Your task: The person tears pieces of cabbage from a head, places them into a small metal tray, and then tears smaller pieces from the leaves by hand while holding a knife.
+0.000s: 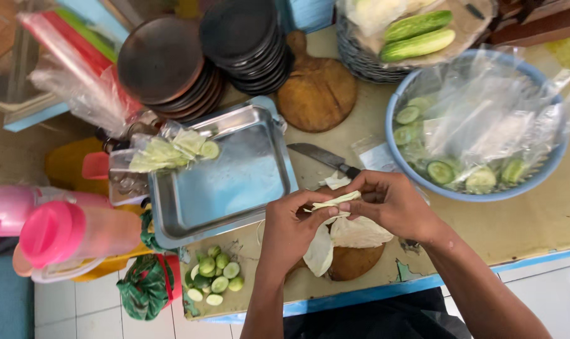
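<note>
Above the round wooden board (354, 262) at the table's near edge, the left hand (291, 229) and right hand (392, 204) pinch a folded cabbage leaf (335, 201) between fingertips, its long axis running hand to hand, equally near both.

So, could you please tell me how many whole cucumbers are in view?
2: both whole cucumbers lie side by side on the basket at the top; more may be hidden beneath.
</note>
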